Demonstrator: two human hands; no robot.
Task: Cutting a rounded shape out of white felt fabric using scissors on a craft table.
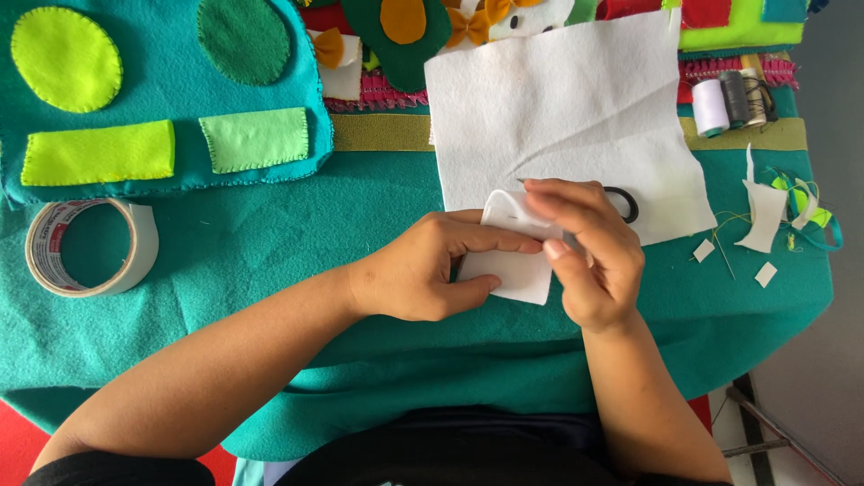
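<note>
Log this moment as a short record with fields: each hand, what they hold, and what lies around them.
left hand: pinches the small white felt piece by its left edge
right hand: fingertips grip the same piece from the right
surface: teal felt cloth
behind the hands: large white felt sheet, a black scissor handle showing at its edge
left side: roll of tape
right side: thread spools, felt scraps

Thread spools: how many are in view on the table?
3, side by side at the table's far right edge: a white spool, a dark grey spool and a third spool beside it, partly hidden. Others may lie outside the view.
</note>
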